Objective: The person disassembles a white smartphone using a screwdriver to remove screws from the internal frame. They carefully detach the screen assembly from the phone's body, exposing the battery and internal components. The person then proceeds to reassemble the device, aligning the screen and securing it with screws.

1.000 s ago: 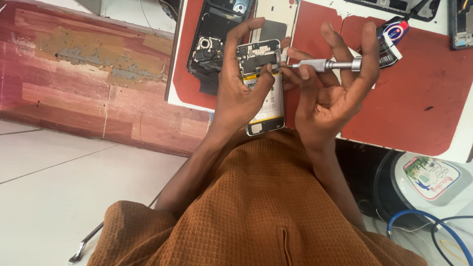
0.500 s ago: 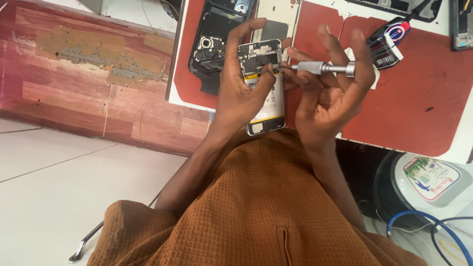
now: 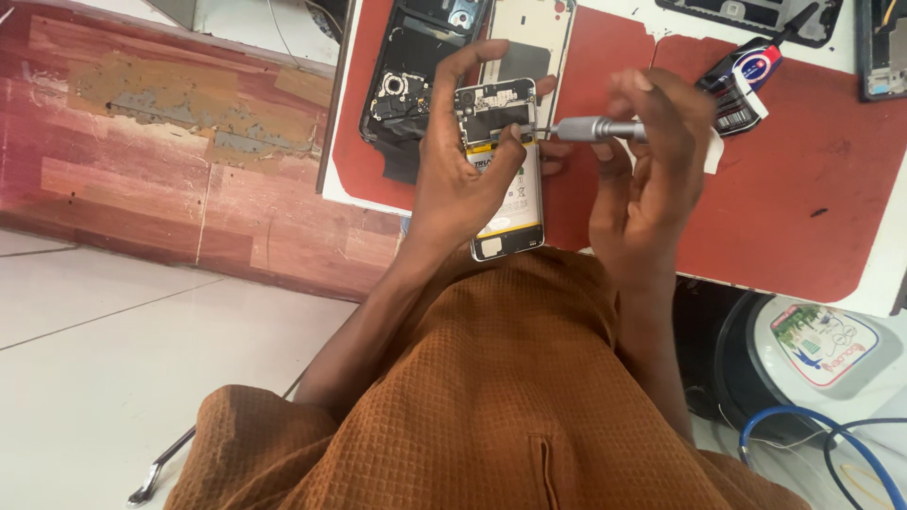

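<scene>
Head view: the left hand [image 3: 463, 179] grasps an opened smartphone [image 3: 503, 170], back cover off, holding it up over the near edge of the red work mat [image 3: 812, 208], thumb pressed across its circuit board. The right hand [image 3: 652, 179] pinches a silver precision screwdriver [image 3: 595, 128], its tip touching the phone's upper part. Another dismantled black phone [image 3: 406, 85] lies on the mat beyond, and 1 small glue tube [image 3: 746, 80] to the right.

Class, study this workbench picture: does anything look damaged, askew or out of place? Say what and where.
The red wooden surface left of the red mat is worn, its paint flaked to bare patches. A metal tool lies on the white floor tiles, off the bench. The opened phone is simply being worked on.
</scene>
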